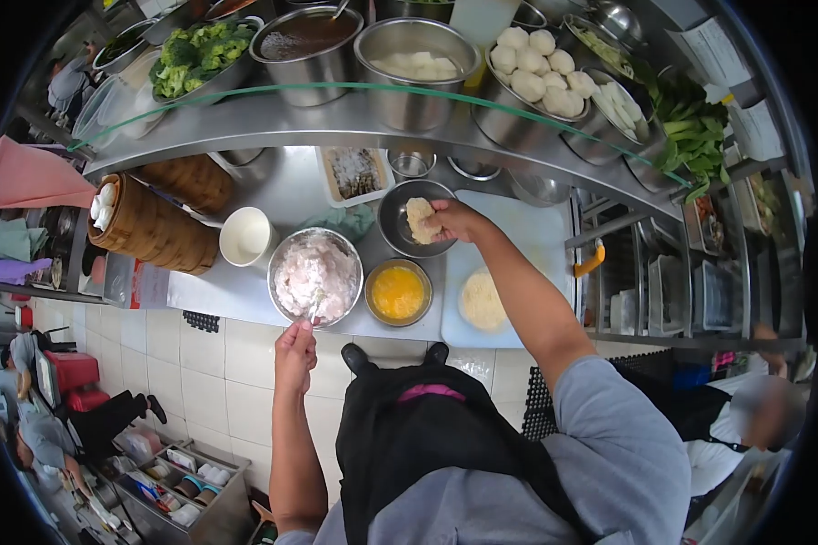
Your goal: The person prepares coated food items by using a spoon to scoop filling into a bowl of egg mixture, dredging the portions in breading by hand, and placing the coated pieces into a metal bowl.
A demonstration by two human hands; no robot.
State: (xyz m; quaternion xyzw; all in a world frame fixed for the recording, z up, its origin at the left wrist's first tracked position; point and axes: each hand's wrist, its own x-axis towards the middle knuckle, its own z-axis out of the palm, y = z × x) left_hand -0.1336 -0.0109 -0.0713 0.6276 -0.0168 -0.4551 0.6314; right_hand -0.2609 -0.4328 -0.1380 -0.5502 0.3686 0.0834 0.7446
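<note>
My right hand [454, 221] pinches a crumb-coated patty [421, 221] above a dark metal bowl [393, 218]. My left hand [295, 354] is closed on the thin handle of a metal utensil [315, 315] at the near rim of a steel bowl [275, 295]. Pale pink, paste-like filling [316, 272] fills that bowl and hides the utensil's far end. Between my hands stands a bowl of beaten egg [398, 292]. A round heap of breadcrumbs [484, 302] lies on the pale cutting board [527, 241], below my right forearm.
Bamboo steamers [159, 227] stack at the left, beside a white tub [246, 237]. A shelf with a glass edge [400, 88] crosses above the counter, bearing broccoli [204, 56], white balls [536, 65] and several pots. Racks flank the right; a person [727, 409] is behind on the right.
</note>
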